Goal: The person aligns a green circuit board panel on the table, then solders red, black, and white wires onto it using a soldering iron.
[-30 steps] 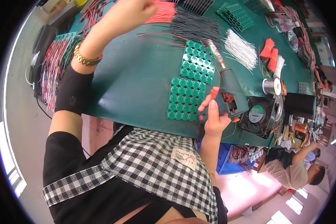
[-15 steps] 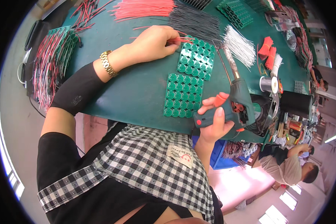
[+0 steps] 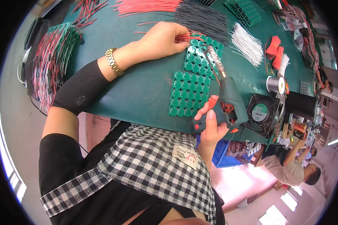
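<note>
Landmark: far board (image 3: 195, 62), flat on counter (image 3: 135, 88). Pinching red wires (image 3: 194, 36) between thumb and fingers of left hand (image 3: 163, 39), at landmark's far left corner. Gripping soldering gun (image 3: 229, 88) with right hand (image 3: 210, 129), to right of landmark; metal tip (image 3: 216, 60) across landmark, height above it unclear.

Possible faults: burnt fingers or scorched coating, from tip so near pinch, if hot. Misplaced wire ends, from several fanning out of one pinch. Skewed landmark, from no clamp seen on it.

Count. Single flat boards: 2, landmark plus near board (image 3: 189, 93) just on its near side. Soldering gun: 1. Right of landmark: loose white bundle (image 3: 248, 44), 1; tied red bundles (image 3: 273, 47), 2; tied white bundle (image 3: 284, 64), 1; solder reel (image 3: 275, 85), 1; fan (image 3: 260, 111), 1. Beyond landmark: black wire pile (image 3: 201, 20), 1. Beyond and left: red wire pile (image 3: 150, 6), 1. Pinched wires: several, overlapping, exact number unclear.
</note>
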Motion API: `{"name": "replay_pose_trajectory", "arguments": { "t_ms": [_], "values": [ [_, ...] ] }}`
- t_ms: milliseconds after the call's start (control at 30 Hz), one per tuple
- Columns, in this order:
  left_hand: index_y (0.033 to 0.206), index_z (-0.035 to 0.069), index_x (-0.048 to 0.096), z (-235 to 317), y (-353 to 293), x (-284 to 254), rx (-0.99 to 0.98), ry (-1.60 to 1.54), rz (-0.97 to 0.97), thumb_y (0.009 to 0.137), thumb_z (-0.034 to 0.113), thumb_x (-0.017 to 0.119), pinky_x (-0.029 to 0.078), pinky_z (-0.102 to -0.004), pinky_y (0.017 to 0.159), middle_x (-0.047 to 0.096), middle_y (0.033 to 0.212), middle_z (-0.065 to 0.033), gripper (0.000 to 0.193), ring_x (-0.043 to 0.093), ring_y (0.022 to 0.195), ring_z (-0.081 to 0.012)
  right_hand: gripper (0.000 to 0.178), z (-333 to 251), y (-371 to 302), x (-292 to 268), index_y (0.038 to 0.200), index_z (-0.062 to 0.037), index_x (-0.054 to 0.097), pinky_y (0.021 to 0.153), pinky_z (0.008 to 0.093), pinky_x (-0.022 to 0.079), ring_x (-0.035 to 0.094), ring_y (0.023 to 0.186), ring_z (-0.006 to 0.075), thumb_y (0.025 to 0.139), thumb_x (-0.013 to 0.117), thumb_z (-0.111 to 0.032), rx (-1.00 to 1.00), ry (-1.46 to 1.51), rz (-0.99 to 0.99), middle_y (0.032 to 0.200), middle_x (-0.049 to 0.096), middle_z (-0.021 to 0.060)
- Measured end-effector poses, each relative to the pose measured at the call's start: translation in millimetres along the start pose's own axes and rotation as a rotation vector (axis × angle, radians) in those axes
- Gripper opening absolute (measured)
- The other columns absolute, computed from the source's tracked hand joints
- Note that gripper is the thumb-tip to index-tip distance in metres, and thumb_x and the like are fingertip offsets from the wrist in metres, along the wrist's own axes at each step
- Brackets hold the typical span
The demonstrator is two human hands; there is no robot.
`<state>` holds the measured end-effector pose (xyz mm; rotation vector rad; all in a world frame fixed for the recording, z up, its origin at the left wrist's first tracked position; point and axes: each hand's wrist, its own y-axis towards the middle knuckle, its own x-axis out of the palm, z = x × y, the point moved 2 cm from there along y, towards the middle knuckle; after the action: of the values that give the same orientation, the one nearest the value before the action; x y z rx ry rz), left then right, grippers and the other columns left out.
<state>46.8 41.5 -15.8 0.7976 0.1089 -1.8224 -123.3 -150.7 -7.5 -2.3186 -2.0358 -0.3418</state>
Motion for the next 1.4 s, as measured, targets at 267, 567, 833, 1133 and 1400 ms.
{"name": "replay_pose_trajectory", "arguments": {
  "t_ms": [267, 567, 833, 1133, 1400],
  "values": [
    [0.080, -0.001, 0.061, 2.2, 1.3, -1.8, -0.033, 0.062, -0.079, 0.074, 0.008, 0.066, 0.047, -0.0276, 0.059, 0.059, 0.069, -0.0077, 0.012, 0.055, 0.062, -0.0117, 0.029, -1.7, 0.0, 3.4, 0.112, 0.0045, 0.050, 0.049, 0.0244, 0.044, 0.055, 0.058, 0.0110, 0.085, 0.054, -0.003, 0.076, -0.035, 0.006, 0.075, 0.057, 0.0078],
    [0.078, -0.001, 0.059, 3.4, 1.6, -2.2, -0.050, -0.034, -0.057, 0.073, 0.007, 0.065, 0.044, -0.0265, 0.057, 0.056, 0.066, -0.0068, 0.010, 0.051, 0.060, -0.0111, 0.028, 2.2, 2.6, 3.3, 0.111, 0.0041, 0.051, 0.052, 0.0250, 0.045, 0.054, 0.057, 0.0139, 0.085, 0.054, -0.004, -0.018, -0.131, -0.079, 0.075, 0.057, 0.0091],
    [0.079, -0.001, 0.060, 2.2, 3.3, -0.2, 0.012, 0.066, -0.057, 0.072, 0.006, 0.064, 0.046, -0.0274, 0.057, 0.057, 0.066, -0.0075, 0.011, 0.052, 0.059, -0.0125, 0.024, 1.2, 1.5, 8.7, 0.108, 0.0037, 0.052, 0.051, 0.0237, 0.045, 0.055, 0.057, 0.0116, 0.085, 0.054, -0.004, -0.009, -0.148, -0.011, 0.073, 0.057, 0.0079],
    [0.078, -0.001, 0.059, 5.0, 3.9, 1.4, 0.030, 0.097, -0.033, 0.073, 0.007, 0.064, 0.046, -0.0281, 0.057, 0.056, 0.065, -0.0082, 0.010, 0.053, 0.059, -0.0137, 0.014, -0.9, 2.2, 2.2, 0.096, 0.0021, 0.053, 0.047, 0.0232, 0.043, 0.054, 0.055, 0.0098, 0.085, 0.055, -0.007, 0.038, -0.371, -0.098, 0.071, 0.058, 0.0068],
    [0.078, -0.001, 0.059, 1.9, 4.0, 2.7, 0.020, 0.109, -0.027, 0.073, 0.007, 0.064, 0.045, -0.0281, 0.056, 0.056, 0.065, -0.0077, 0.010, 0.053, 0.058, -0.0134, 0.033, 1.4, -7.1, -4.6, 0.114, 0.0069, 0.047, 0.049, 0.0265, 0.047, 0.055, 0.057, 0.0167, 0.084, 0.051, -0.007, -0.137, -0.135, 0.025, 0.077, 0.056, 0.0123]
  ]
}}
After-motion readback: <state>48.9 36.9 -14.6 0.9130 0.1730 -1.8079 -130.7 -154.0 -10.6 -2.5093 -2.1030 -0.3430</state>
